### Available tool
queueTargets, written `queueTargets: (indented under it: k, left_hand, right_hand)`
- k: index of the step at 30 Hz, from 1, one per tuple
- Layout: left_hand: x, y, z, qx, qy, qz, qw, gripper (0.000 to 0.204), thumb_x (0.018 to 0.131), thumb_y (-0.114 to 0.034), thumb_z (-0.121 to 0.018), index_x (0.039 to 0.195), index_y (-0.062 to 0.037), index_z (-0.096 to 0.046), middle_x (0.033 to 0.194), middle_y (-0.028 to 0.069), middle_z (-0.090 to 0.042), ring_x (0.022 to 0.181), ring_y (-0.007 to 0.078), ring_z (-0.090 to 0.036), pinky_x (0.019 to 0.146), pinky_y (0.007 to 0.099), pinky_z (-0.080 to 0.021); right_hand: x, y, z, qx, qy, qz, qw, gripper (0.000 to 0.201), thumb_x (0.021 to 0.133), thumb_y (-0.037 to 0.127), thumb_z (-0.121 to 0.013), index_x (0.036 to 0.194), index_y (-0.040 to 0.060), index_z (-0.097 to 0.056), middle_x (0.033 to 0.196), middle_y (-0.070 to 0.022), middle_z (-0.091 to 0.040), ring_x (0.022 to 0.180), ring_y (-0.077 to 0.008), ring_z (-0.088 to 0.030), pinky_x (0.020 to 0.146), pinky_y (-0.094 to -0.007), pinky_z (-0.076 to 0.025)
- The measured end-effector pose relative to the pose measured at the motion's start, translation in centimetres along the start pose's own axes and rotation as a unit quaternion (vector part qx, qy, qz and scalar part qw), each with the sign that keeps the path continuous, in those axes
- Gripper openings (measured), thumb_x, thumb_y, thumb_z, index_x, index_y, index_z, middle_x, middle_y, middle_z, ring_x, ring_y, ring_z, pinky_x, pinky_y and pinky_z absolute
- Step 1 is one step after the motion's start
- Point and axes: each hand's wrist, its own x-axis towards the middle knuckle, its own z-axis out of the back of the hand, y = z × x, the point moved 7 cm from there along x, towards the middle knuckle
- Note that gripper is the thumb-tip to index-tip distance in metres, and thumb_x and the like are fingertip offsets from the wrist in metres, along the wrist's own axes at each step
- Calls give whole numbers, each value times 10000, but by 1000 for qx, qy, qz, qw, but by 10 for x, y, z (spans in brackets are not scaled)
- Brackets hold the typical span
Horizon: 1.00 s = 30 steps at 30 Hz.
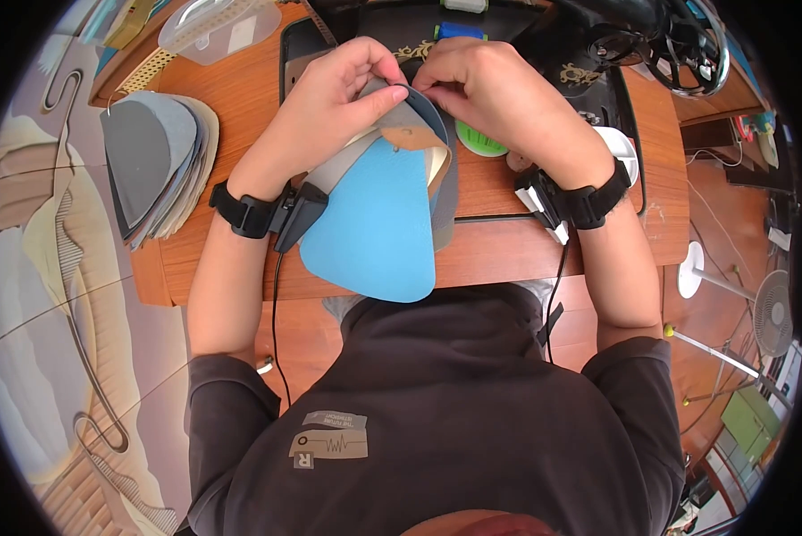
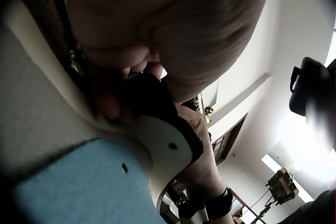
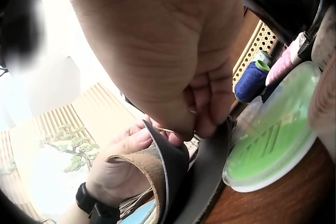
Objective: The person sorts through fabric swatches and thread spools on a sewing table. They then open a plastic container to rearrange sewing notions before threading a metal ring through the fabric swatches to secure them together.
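Note:
A fan of sample swatches hangs over the table's front edge, with a large light blue swatch (image 1: 374,228) on top. Behind it are a curled tan swatch (image 1: 414,138) and dark grey swatches (image 3: 210,163). Small punched holes show near the narrow ends of the blue swatch and a pale one (image 2: 170,153). My left hand (image 1: 352,94) grips the bundle by its narrow end, thumb over the edge. Close beside it, my right hand (image 1: 495,89) pinches a thin pale strand (image 3: 166,129) at the dark swatches' tips; the fingertips partly hide it.
Another fan of grey and beige swatches (image 1: 151,156) lies at the table's left, a thin loop through its tip. A round green-and-clear container (image 3: 270,142), blue thread spool (image 3: 252,81) and pink spool (image 3: 283,64) stand near my right hand. A black sewing machine (image 1: 588,45) occupies the back right.

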Motion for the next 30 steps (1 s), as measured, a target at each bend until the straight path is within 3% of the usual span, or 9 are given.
queueTargets:
  k: [6,9,15,18,24,30]
  left_hand:
    - [0,3,2,11,8,14,1000,127,972,-4,-659,1079,1,-591,1009,6,-621,958,68,-594,857,237,-506]
    - [-1,-3,-1,18,37,26,999,168,972,28,-634,1137,1,-622,1118,28,-631,1088,111,-594,992,274,-478]
    - [-3,0,0,43,48,40,997,167,951,65,-629,1106,20,-670,1131,40,-654,1105,129,-601,1002,290,-477]
    - [-2,-4,0,58,29,-8,998,144,940,31,-651,1083,17,-668,1003,5,-643,931,86,-599,832,237,-493]
    - [-2,3,5,33,5,60,998,104,938,47,-632,1034,8,-625,978,-1,-616,917,58,-574,812,231,-486]
    - [-2,-4,3,7,35,18,999,136,921,98,-598,1021,7,-615,1015,5,-601,969,83,-579,887,248,-495]
  right_hand:
    - [3,11,5,9,7,6,1000,111,855,7,-715,964,-8,-727,911,-150,-713,846,-337,-700,761,-375,-572]
    - [0,5,0,-5,-6,9,1000,116,851,7,-721,966,-8,-726,908,-151,-713,841,-336,-699,759,-375,-572]
    - [2,4,4,25,-14,-7,1000,120,852,19,-737,968,-8,-721,912,-152,-711,825,-334,-694,744,-368,-569]
    - [2,8,7,35,-15,-2,999,112,864,30,-737,969,-6,-719,922,-147,-714,818,-327,-698,740,-362,-568]
    - [2,5,7,43,-29,17,999,103,883,39,-723,977,-4,-716,935,-139,-715,826,-309,-706,750,-351,-568]
    - [3,2,7,57,-15,-11,998,100,891,43,-721,981,-2,-715,955,-120,-716,839,-289,-711,754,-342,-566]
